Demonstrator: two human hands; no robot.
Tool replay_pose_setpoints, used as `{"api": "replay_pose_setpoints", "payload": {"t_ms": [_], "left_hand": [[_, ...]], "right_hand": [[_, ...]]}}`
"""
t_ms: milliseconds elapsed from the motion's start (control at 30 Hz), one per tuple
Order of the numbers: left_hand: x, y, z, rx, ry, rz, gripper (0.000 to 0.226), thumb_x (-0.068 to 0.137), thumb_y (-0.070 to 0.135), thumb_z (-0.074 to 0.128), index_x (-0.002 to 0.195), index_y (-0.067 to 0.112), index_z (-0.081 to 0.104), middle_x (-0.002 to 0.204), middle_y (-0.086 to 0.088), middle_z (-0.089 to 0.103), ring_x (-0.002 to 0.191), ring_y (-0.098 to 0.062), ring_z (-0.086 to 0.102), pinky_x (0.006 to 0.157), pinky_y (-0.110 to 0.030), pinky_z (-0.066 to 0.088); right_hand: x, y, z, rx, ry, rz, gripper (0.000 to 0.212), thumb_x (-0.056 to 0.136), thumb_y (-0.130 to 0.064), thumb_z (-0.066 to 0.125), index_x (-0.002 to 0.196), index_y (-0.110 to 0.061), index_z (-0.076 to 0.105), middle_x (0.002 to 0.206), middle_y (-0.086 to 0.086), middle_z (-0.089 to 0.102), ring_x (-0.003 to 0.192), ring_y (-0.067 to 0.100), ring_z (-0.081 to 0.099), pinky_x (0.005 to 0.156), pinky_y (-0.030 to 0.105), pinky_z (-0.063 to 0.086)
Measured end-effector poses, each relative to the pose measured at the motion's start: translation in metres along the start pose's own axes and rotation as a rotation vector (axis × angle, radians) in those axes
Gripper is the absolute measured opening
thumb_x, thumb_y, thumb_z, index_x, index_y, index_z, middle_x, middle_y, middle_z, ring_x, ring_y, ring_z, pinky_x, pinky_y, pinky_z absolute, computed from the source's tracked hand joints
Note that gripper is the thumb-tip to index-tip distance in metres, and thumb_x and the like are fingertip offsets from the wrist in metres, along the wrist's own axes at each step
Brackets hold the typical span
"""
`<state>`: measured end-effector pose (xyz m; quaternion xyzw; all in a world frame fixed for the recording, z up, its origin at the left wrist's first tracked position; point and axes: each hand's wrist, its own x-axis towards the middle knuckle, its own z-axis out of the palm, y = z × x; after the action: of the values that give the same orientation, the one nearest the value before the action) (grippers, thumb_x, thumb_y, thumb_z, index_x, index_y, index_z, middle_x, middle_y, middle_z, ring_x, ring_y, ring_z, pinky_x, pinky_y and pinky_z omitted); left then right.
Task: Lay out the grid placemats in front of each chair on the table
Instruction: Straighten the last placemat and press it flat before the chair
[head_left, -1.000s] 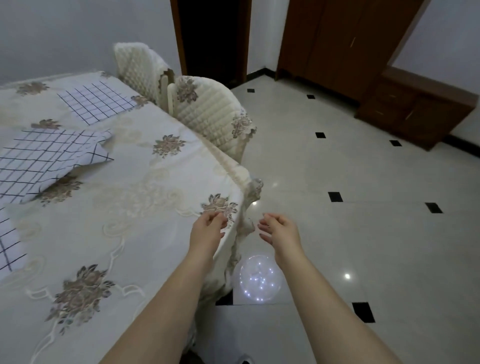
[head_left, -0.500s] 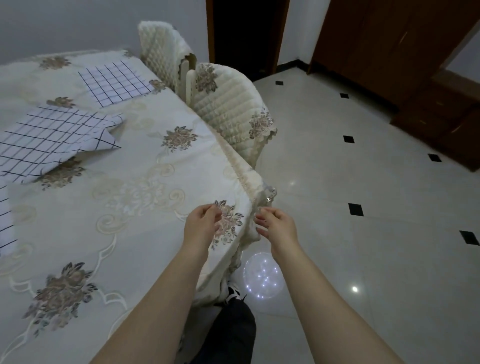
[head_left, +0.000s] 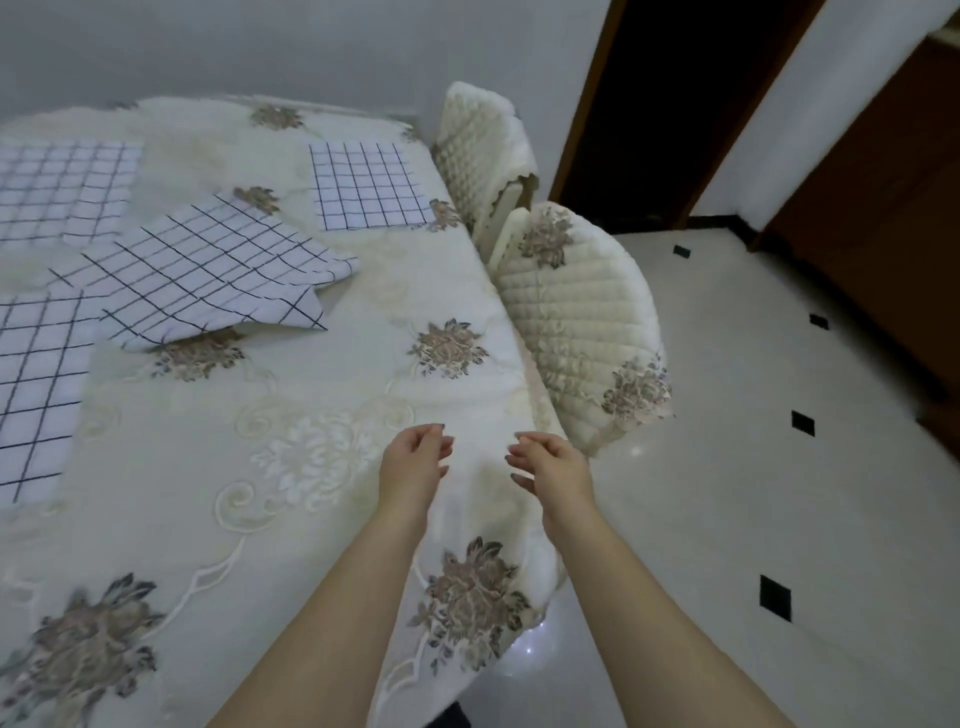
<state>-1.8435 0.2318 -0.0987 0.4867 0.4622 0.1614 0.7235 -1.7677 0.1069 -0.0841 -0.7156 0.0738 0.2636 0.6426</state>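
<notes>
Several white placemats with dark grid lines lie on the cream flowered tablecloth (head_left: 332, 395). One flat placemat (head_left: 370, 186) lies before the far chair (head_left: 480, 156). A loose pile of placemats (head_left: 208, 280) sits mid-table, askew. Another flat placemat (head_left: 62, 189) is at the far left, and one more placemat (head_left: 36, 384) at the left edge. My left hand (head_left: 413, 465) hovers over the cloth near the table's right edge, fingers loosely curled, holding nothing. My right hand (head_left: 553, 467) hovers beside it, just as empty, close to the near chair (head_left: 576, 322).
Two quilted cream chairs stand along the table's right side. To the right lies glossy tiled floor (head_left: 753, 467) with small black diamonds. A dark doorway (head_left: 660, 104) and brown wooden cabinets (head_left: 883, 208) are at the back right.
The view has swung left and forward over the table, bringing more placemats into sight. Both hands have moved from the table's corner up along its right edge, still empty.
</notes>
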Motion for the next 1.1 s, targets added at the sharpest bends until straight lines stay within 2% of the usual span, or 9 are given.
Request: {"api": "replay_pose_setpoints", "payload": {"t_ms": [133, 633, 800, 933, 1000, 1067, 1100], "left_hand": [[0.017, 0.021, -0.026, -0.047, 0.111, 0.033, 0.019, 0.097, 0.017, 0.049, 0.107, 0.008, 0.062, 0.100, -0.011, 0.068, 0.093, -0.020, 0.065, 0.081, -0.033, 0.053], [0.042, 0.051, -0.147, -0.232, 0.547, 0.054, 0.017, 0.096, 0.016, 0.050, 0.105, 0.008, 0.063, 0.103, -0.014, 0.068, 0.097, -0.023, 0.065, 0.081, -0.035, 0.054], [0.067, 0.076, -0.169, -0.262, 0.628, 0.069, 0.016, 0.096, 0.016, 0.052, 0.105, 0.009, 0.063, 0.103, -0.013, 0.069, 0.098, -0.022, 0.066, 0.086, -0.038, 0.055], [0.106, 0.092, -0.169, -0.362, 0.600, 0.052, 0.019, 0.096, 0.017, 0.053, 0.110, 0.007, 0.061, 0.105, -0.011, 0.067, 0.098, -0.022, 0.065, 0.089, -0.039, 0.054], [0.125, 0.101, -0.160, -0.486, 0.550, 0.015, 0.014, 0.095, 0.016, 0.056, 0.106, 0.011, 0.060, 0.100, -0.008, 0.065, 0.094, -0.021, 0.063, 0.089, -0.038, 0.051], [0.143, 0.110, -0.146, -0.639, 0.491, -0.013, 0.006, 0.094, 0.011, 0.056, 0.099, 0.012, 0.058, 0.089, -0.005, 0.060, 0.087, -0.020, 0.058, 0.085, -0.035, 0.049], [0.152, 0.114, -0.138, -0.686, 0.470, -0.026, 0.005, 0.095, 0.010, 0.055, 0.098, 0.012, 0.057, 0.088, -0.005, 0.058, 0.088, -0.021, 0.057, 0.088, -0.035, 0.048]], "right_hand": [[0.016, -0.011, 0.040, -0.061, -0.121, 0.016, 0.013, 0.092, -0.010, 0.058, 0.102, -0.007, 0.066, 0.092, 0.009, 0.069, 0.083, 0.019, 0.067, 0.077, 0.033, 0.055], [0.032, -0.019, 0.192, -0.231, -0.560, 0.076, 0.011, 0.091, -0.008, 0.058, 0.099, -0.008, 0.066, 0.092, 0.012, 0.068, 0.084, 0.021, 0.066, 0.080, 0.036, 0.054], [0.061, -0.032, 0.240, -0.284, -0.570, -0.005, 0.009, 0.088, -0.010, 0.062, 0.095, -0.015, 0.065, 0.102, 0.010, 0.065, 0.090, 0.020, 0.063, 0.081, 0.036, 0.055], [0.092, -0.042, 0.272, -0.323, -0.508, -0.080, 0.040, 0.085, -0.017, 0.068, 0.122, -0.017, 0.055, 0.118, 0.000, 0.055, 0.114, 0.021, 0.054, 0.097, 0.040, 0.046], [0.107, -0.047, 0.284, -0.343, -0.499, -0.092, 0.056, 0.085, -0.021, 0.069, 0.136, -0.016, 0.045, 0.131, 0.001, 0.049, 0.121, 0.015, 0.047, 0.103, 0.037, 0.041], [0.120, -0.050, 0.295, -0.346, -0.474, -0.099, 0.067, 0.084, -0.026, 0.070, 0.142, -0.015, 0.039, 0.141, 0.005, 0.045, 0.129, 0.015, 0.042, 0.105, 0.035, 0.038], [0.126, -0.052, 0.299, -0.329, -0.470, -0.103, 0.069, 0.085, -0.028, 0.070, 0.144, -0.014, 0.037, 0.145, 0.006, 0.043, 0.133, 0.016, 0.040, 0.105, 0.034, 0.037]]}}
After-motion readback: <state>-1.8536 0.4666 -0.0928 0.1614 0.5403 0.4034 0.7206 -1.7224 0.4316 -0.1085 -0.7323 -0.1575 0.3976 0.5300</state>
